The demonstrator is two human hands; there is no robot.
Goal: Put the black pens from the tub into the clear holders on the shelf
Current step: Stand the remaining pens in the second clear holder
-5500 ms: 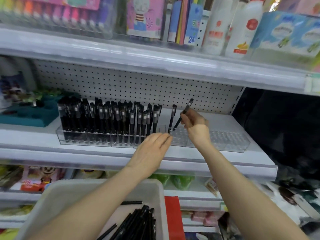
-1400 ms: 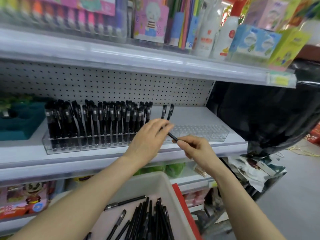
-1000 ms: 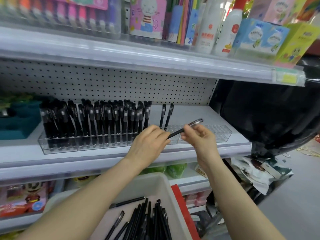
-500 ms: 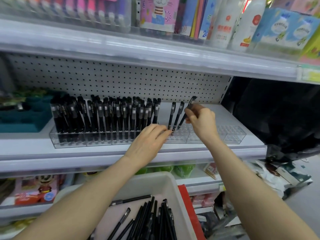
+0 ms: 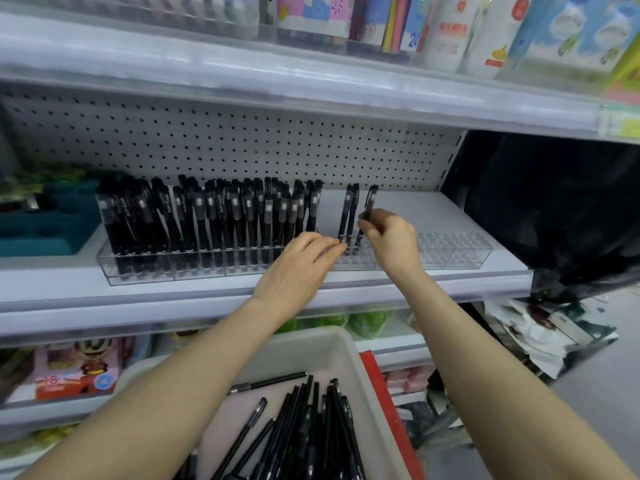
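Step in hand: insertion. The right hand [image 5: 391, 240] pinches one black pen [image 5: 370, 202], tip at the clear holder [image 5: 450, 252], just right of two seated pens [image 5: 348, 209]. The left hand [image 5: 298, 268], fingers extended, touches the holder's front. Next: align the tip with a free socket, push down, release.

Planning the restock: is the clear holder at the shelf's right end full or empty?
Empty. The rightmost clear holder shows only bare holes; the standing black pens are all in holders to its left.
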